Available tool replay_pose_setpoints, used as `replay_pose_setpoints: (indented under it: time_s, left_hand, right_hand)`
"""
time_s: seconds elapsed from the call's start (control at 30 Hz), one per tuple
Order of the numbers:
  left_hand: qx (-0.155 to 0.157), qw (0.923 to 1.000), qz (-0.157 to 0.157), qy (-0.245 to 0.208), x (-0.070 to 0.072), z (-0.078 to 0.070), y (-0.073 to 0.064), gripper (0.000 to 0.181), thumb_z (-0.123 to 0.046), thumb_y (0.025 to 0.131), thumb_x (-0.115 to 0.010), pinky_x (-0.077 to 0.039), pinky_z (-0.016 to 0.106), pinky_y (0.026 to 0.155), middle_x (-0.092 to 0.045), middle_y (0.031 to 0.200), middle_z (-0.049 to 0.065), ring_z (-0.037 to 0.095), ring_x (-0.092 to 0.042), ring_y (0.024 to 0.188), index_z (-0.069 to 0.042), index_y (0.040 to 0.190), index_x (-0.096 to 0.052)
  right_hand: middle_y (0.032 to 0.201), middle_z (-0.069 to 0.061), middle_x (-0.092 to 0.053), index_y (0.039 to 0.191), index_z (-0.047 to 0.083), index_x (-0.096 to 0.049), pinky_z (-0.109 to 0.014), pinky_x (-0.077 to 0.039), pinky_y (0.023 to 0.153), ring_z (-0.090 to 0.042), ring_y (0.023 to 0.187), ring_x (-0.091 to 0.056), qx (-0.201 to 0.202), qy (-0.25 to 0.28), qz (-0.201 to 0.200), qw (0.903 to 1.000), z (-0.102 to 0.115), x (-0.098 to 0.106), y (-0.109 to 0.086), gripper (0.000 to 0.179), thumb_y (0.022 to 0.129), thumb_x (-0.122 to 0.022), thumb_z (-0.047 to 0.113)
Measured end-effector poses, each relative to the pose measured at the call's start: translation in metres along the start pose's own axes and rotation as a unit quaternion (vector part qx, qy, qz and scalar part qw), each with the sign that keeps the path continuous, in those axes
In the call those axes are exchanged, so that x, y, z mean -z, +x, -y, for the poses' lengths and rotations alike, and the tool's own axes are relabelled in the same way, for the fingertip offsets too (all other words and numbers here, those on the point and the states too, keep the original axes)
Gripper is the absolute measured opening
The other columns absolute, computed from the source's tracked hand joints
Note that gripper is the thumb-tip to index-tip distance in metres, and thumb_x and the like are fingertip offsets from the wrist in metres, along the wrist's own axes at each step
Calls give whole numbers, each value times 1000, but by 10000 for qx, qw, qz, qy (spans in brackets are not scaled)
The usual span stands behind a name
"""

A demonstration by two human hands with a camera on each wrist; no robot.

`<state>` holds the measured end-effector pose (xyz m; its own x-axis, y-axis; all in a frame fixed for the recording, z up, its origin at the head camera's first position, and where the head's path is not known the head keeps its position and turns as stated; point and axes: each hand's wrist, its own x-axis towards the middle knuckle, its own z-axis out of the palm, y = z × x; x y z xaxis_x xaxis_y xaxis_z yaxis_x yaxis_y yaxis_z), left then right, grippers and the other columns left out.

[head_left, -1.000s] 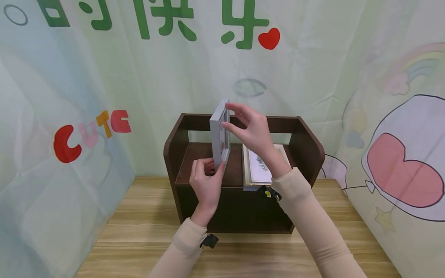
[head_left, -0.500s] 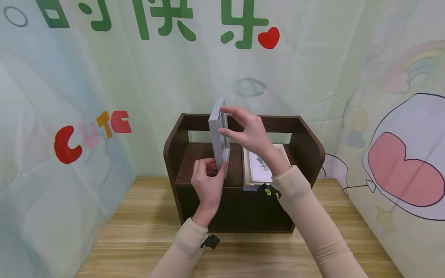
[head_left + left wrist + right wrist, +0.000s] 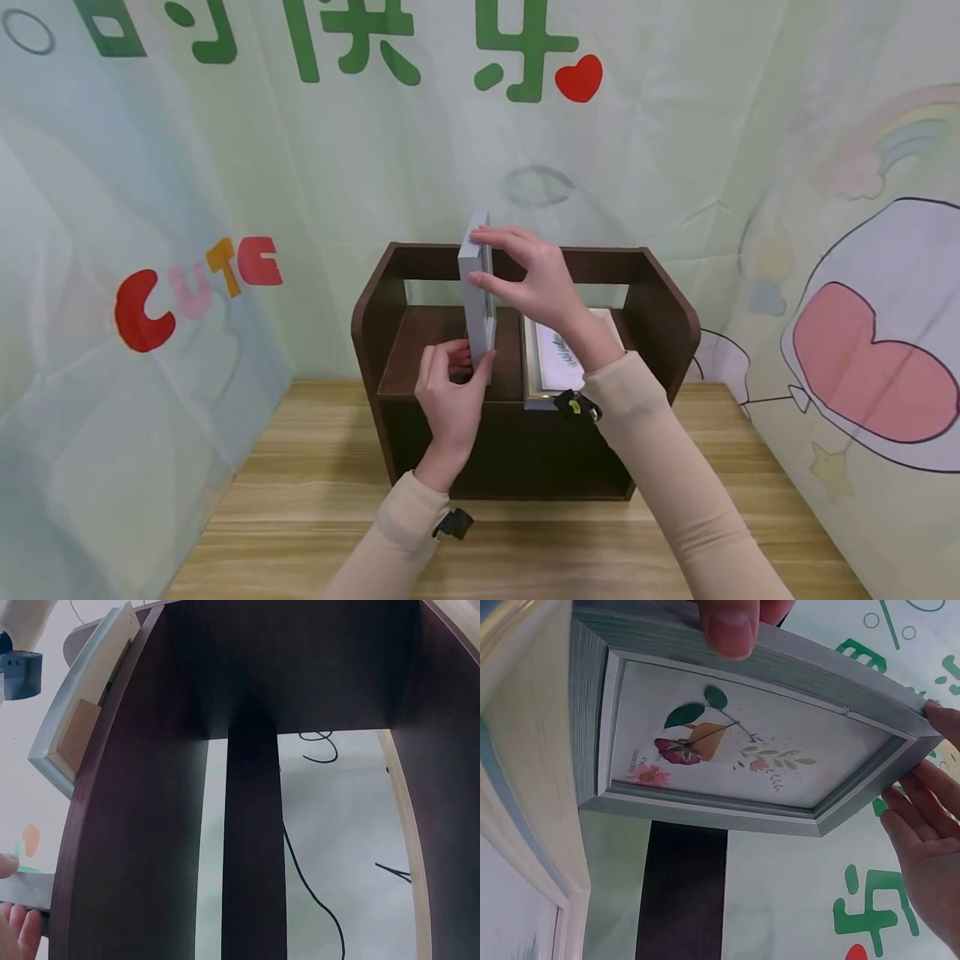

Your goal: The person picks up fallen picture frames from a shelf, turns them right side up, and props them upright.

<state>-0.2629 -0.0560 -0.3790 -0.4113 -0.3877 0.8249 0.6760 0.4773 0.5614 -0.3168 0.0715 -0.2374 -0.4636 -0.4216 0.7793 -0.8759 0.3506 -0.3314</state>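
Observation:
A grey picture frame (image 3: 472, 304) stands upright above the left half of the dark brown shelf's top, nearly edge-on in the head view. Its glazed face, with a pressed-flower print (image 3: 720, 742), shows in the right wrist view. At the near lower corner my left hand (image 3: 452, 408) pinches the frame between thumb and fingers. My right hand (image 3: 546, 282) holds the upper edge, thumb on the near side, fingertips at the top. In the left wrist view, only fingers (image 3: 28, 930) of my left hand and a bit of the frame show past the shelf's edge.
The brown shelf (image 3: 517, 450) has raised sides and a back rail, and stands on a wood-grain table (image 3: 300, 500). Stacked picture frames (image 3: 534, 375), the top one with a leaf print, lie on its right half under my right forearm. Printed cloth (image 3: 360, 167) hangs around.
The picture frame has turned slightly to a more edge-on angle. My right fingertips have shifted a little left along its upper edge, and my left hand slightly right.

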Motion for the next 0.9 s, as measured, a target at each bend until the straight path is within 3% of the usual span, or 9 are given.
replay_pose_setpoints:
  time_s: [0.4, 0.7, 0.9]
  left_hand:
    - [11, 9994, 337, 44, 4, -1, -1, 33, -23, 75, -81, -56, 32, 69, -60, 89, 9, 17, -62, 77, -4, 98, -67]
    - [-56, 9997, 167, 181, 19, 7, 5, 33, -25, 76, -80, -53, 30, 70, -61, 89, 9, 18, -61, 77, -4, 98, -67]
    - [99, 9984, 342, 442, 27, 13, 6, 31, -24, 76, -80, -53, 28, 70, -62, 90, 8, 18, -61, 78, -6, 97, -67]
  right_hand:
    - [125, -6, -63, 119, 10, -66, -32, -44, 103, -16, 121, -56, 287, 257, -133, 9992, -5, 1, 1, 42, 80, -76, 18]
    - [123, -11, -64, 117, 5, -66, -38, -44, 103, -24, 120, -57, 249, 348, -233, 9988, -6, -1, 1, 43, 77, -79, 15]
    - [124, -7, -64, 118, 9, -67, -34, -44, 103, -19, 120, -56, 185, 292, -176, 9992, -7, 1, 1, 43, 77, -78, 17]
